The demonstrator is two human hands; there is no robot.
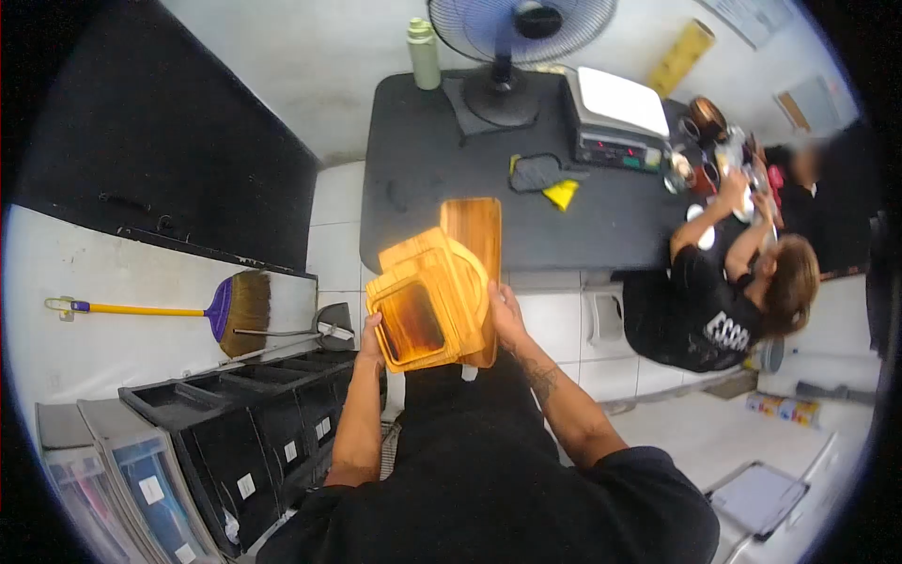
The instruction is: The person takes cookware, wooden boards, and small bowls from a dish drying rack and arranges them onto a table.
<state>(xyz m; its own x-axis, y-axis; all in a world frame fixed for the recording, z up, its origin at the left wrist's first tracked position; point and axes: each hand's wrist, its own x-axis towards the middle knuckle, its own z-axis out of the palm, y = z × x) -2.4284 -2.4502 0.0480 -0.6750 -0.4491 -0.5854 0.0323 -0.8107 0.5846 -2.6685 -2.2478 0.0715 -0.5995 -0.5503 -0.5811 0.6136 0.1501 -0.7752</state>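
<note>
A stack of wooden boards (434, 301) is held up in front of my body, near the front edge of the dark table (413, 216). The top piece is a small square one with a darker recessed middle. Beneath it lie larger square pieces, one with a rounded edge, and a long rectangular board (474, 221) sticks out behind. My left hand (373, 340) grips the stack's left side. On the right side, my right hand (507, 320) is wrapped round the edge of the boards; some of its fingers are hidden beneath.
On the table are a green bottle (424, 58), a fan (502, 89), a scale (620, 117) and a yellow cloth (561, 194). A person (742, 291) sits at the right, hands over small items. Left are a broom (240, 315) and black bins (225, 461).
</note>
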